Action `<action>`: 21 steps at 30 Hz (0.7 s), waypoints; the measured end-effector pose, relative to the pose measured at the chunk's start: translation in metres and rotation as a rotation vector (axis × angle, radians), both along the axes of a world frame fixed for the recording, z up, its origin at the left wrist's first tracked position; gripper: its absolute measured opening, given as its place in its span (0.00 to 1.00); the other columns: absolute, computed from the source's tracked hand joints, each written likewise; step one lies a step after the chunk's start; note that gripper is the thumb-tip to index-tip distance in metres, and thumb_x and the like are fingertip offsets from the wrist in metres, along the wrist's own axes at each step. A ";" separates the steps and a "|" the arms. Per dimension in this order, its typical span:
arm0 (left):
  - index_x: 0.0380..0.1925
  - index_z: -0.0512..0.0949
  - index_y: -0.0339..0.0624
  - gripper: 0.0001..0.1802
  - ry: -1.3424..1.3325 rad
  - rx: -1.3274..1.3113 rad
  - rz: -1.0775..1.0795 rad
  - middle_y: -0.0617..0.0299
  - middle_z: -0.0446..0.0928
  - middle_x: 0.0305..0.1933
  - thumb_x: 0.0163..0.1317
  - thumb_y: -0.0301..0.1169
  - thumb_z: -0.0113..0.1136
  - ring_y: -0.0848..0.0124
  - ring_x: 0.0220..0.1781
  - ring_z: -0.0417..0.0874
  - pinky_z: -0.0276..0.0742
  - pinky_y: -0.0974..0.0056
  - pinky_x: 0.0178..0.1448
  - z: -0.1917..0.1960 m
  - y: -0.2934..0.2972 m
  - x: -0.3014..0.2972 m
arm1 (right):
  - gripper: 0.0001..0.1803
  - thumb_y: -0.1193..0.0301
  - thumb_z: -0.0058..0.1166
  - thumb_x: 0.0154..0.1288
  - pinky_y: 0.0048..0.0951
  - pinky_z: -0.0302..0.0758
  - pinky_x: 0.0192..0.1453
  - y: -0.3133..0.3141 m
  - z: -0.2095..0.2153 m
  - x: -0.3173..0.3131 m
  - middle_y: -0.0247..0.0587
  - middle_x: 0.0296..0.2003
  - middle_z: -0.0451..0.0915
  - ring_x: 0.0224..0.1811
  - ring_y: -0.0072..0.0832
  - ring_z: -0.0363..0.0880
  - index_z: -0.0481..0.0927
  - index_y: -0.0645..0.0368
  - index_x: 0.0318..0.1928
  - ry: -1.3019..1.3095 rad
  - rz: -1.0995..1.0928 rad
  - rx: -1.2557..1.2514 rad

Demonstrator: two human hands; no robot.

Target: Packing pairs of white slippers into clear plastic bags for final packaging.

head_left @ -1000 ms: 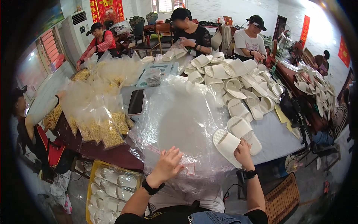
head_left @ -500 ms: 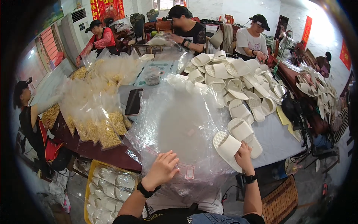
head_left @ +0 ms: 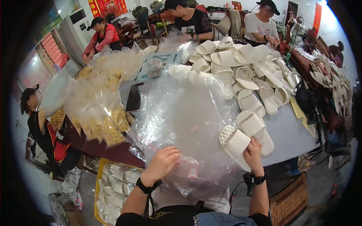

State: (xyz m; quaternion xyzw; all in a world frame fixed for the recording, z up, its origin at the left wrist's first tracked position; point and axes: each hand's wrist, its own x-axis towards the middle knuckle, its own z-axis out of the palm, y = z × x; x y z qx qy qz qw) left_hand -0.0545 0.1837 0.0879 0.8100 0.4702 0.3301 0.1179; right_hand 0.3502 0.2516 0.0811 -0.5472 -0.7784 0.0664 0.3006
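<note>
Clear, flat plastic bags [head_left: 158, 120] lie stacked on a grey-covered table [head_left: 290, 132] under the left hand [head_left: 163, 162]. Just right, the right hand [head_left: 254, 153] grips 1 white, open-toed slipper [head_left: 238, 142]; a heap of white slippers [head_left: 225, 58] spreads behind. Left stand clear plastic bags of yellow pieces [head_left: 113, 126], a black, rectangular phone [head_left: 134, 98] between bag groups. Left of the left forearm [head_left: 136, 199], a yellow plastic crate [head_left: 100, 171] holds film-wrapped white slippers [head_left: 117, 186].

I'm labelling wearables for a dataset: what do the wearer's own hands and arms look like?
The left hand and right hand are ungloved. Black bands show on both wrists: left band, right band. The forearms are bare, with black sleeves at the lower edge.
</note>
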 end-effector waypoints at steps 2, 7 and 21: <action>0.43 0.83 0.35 0.11 -0.037 0.023 0.001 0.50 0.83 0.52 0.60 0.25 0.67 0.52 0.62 0.81 0.78 0.53 0.64 0.001 0.010 -0.001 | 0.20 0.80 0.57 0.55 0.45 0.55 0.67 0.007 0.006 0.001 0.45 0.59 0.77 0.67 0.43 0.69 0.81 0.60 0.51 -0.006 -0.003 0.039; 0.42 0.83 0.34 0.09 -0.089 0.058 0.043 0.50 0.85 0.47 0.62 0.24 0.66 0.51 0.58 0.84 0.80 0.53 0.61 0.003 0.022 0.002 | 0.20 0.81 0.56 0.54 0.45 0.55 0.66 0.023 0.013 0.000 0.44 0.55 0.77 0.64 0.43 0.70 0.81 0.60 0.50 -0.003 0.006 0.077; 0.66 0.75 0.51 0.39 0.278 -0.050 0.011 0.46 0.65 0.72 0.53 0.42 0.76 0.45 0.69 0.67 0.70 0.50 0.70 0.022 0.005 0.011 | 0.16 0.82 0.51 0.69 0.29 0.72 0.62 -0.046 0.050 -0.017 0.45 0.61 0.71 0.61 0.33 0.75 0.79 0.72 0.55 0.758 0.035 0.042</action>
